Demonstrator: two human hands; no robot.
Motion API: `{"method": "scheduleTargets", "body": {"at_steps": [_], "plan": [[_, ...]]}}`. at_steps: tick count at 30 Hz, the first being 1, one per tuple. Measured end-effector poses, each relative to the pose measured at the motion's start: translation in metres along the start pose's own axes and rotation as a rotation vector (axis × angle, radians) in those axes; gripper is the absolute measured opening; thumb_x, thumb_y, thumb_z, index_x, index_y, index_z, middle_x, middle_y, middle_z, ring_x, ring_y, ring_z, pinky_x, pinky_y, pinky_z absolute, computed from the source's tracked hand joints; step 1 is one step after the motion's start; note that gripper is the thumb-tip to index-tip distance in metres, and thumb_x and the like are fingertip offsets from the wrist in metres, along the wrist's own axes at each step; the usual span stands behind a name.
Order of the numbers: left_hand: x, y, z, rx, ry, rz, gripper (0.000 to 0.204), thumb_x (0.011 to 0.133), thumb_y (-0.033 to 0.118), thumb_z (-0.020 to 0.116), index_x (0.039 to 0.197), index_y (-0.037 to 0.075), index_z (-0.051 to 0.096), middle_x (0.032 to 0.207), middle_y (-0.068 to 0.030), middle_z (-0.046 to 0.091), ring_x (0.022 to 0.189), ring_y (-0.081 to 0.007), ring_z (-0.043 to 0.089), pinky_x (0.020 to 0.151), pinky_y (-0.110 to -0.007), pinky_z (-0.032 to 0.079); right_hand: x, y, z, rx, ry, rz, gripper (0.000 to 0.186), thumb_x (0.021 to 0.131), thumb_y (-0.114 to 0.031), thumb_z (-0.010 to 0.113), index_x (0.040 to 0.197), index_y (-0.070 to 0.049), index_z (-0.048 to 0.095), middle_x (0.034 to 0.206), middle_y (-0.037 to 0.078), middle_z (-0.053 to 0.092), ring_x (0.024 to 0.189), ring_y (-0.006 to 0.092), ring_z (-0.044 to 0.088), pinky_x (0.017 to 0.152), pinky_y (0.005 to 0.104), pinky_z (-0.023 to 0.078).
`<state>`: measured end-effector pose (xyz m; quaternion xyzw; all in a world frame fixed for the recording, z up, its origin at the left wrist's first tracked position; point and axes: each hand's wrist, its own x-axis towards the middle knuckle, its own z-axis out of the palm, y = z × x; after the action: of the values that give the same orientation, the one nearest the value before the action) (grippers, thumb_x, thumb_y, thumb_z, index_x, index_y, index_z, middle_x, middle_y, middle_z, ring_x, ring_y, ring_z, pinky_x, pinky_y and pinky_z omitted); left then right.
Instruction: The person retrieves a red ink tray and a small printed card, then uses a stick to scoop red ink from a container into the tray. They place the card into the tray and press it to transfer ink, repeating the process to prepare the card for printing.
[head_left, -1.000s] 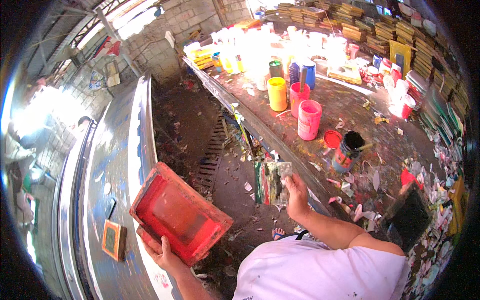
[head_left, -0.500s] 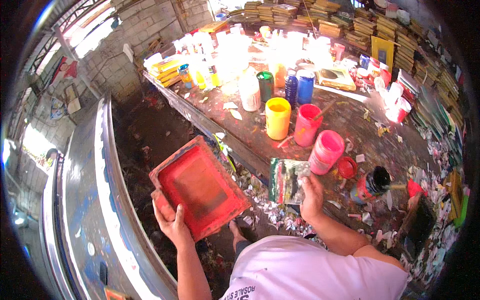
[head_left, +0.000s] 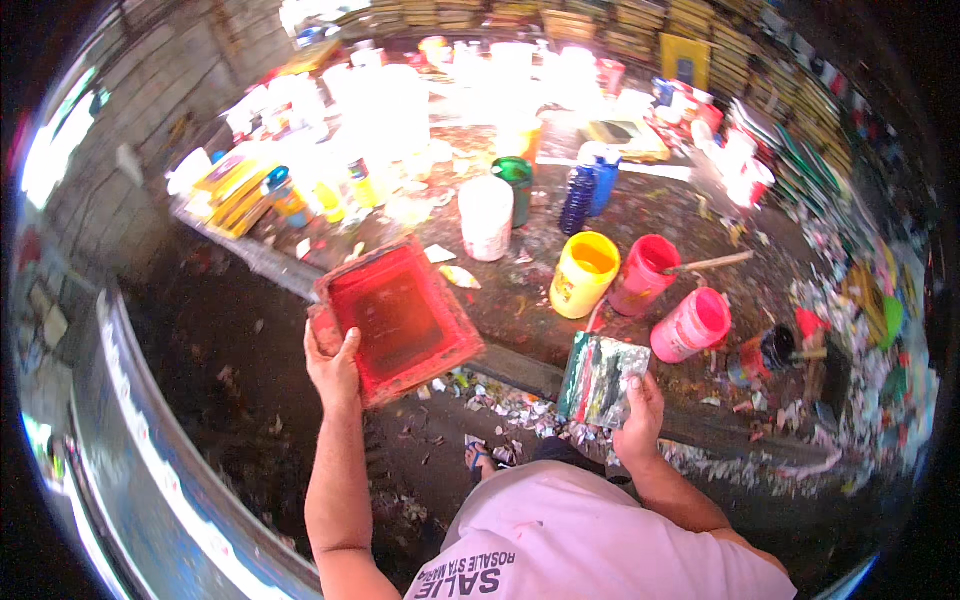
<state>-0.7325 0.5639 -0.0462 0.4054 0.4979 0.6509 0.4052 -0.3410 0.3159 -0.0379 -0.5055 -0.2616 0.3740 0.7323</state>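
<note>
My left hand (head_left: 335, 375) grips the lower left corner of a shallow, red-stained screen-printing frame (head_left: 395, 312), its mesh darker in the middle. The frame is tilted, held over the near edge of the worktable. In my right hand (head_left: 641, 412) is a flat, thin paint-smeared card (head_left: 603, 380), green, white, black and red, pinched at its right side. Just beyond the card stand an open yellow paint jar (head_left: 580, 278), a red paint jar (head_left: 643, 275) with a stick in it, and a tilted pink paint jar (head_left: 690, 326).
The dark worktable (head_left: 530, 372) carries a white jar (head_left: 486, 220), a green jar (head_left: 514, 190), blue bottles (head_left: 578, 198) and a black-rimmed can (head_left: 762, 355). Paper scraps (head_left: 520, 415) litter the floor. A long metal-edged table (head_left: 170, 440) runs along the left. Stacked wooden frames (head_left: 640, 30) line the back.
My view has turned, and the worktable sits differently in it. The printing frame has come up to the table's edge. The card now shows apart from the pink jar, nearer the yellow one.
</note>
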Motion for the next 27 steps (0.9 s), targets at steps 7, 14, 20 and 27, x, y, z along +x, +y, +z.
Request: {"method": "scheduleTargets", "body": {"at_steps": [7, 14, 20, 27], "plan": [[0.088, -0.025, 0.011, 0.417, -0.119, 0.039, 0.080, 0.095, 0.002, 0.088, 0.164, -0.003, 0.048, 0.151, -0.0131, 0.065, 0.132, -0.0231, 0.066, 0.115, -0.039, 0.052, 0.005, 0.010, -0.007, -0.184, 0.207, -0.078, 0.030, 0.116, -0.026, 0.059, 0.126, 0.000, 0.070, 0.117, 0.003, 0.074, 0.108, 0.0123, 0.063, 0.100, 0.0325, 0.049], [0.104, -0.003, 0.018, 0.577, -0.202, 0.011, 0.077, 0.102, 0.015, 0.084, 0.166, -0.001, 0.046, 0.157, -0.0160, 0.060, 0.133, -0.0275, 0.066, 0.114, -0.041, 0.052, 0.015, 0.006, -0.026, -0.435, 0.095, -0.163, 0.029, 0.116, -0.025, 0.058, 0.125, 0.000, 0.069, 0.110, 0.004, 0.073, 0.099, 0.0138, 0.063, 0.091, 0.0347, 0.052], [0.064, 0.065, 0.072, 0.536, -0.242, 0.469, 0.078, 0.105, 0.018, 0.082, 0.169, -0.001, 0.041, 0.161, -0.0208, 0.057, 0.138, -0.0312, 0.063, 0.116, -0.045, 0.052, 0.019, 0.010, -0.043, -0.565, -0.005, -0.168, 0.033, 0.114, -0.025, 0.062, 0.130, 0.003, 0.068, 0.106, 0.016, 0.075, 0.099, 0.0209, 0.069, 0.090, 0.0395, 0.056], [-0.081, 0.029, 0.190, 0.280, -0.766, 0.210, 0.113, 0.083, -0.001, 0.092, 0.174, -0.001, 0.025, 0.170, -0.0228, 0.046, 0.151, -0.0357, 0.055, 0.125, -0.048, 0.046, 0.019, 0.009, -0.061, -0.597, 0.047, -0.279, 0.027, 0.110, -0.017, 0.064, 0.125, 0.004, 0.070, 0.104, 0.016, 0.076, 0.090, 0.0251, 0.072, 0.084, 0.0402, 0.057]]}}
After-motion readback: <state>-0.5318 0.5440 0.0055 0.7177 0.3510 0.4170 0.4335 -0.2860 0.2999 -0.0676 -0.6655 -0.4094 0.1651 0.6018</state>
